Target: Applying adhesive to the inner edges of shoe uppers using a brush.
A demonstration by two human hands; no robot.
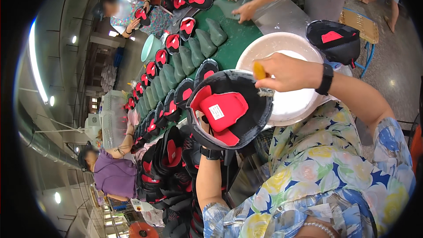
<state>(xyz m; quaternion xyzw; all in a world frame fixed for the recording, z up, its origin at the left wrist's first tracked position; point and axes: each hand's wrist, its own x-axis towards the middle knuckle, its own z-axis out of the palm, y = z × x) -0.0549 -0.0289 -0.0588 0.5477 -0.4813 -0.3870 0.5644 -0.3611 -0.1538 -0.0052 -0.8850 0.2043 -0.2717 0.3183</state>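
Observation:
My left hand (pixel 204 123), mostly hidden behind it, holds up a black shoe upper (pixel 247 105) with a red lining and a small white label. Its opening faces me, and whitish smears run along the rim. In my right hand (pixel 288 71), the fingers are closed around a brush (pixel 259 69) with a yellow handle. The bristles touch or nearly touch the upper's right edge. Behind the upper stands a pale round basin (pixel 250 52) containing white liquid, partly covered by my right hand and the upper.
On the green conveyor table (pixel 240 35) stand rows of grey-green shoe lasts (pixel 205 43) and black-red uppers (pixel 172 42). Another upper (pixel 337 44) lies right of the basin. Piled uppers (pixel 169 150) fill the left side. A co-worker's hands (pixel 246 11) work across the table; other people stand left.

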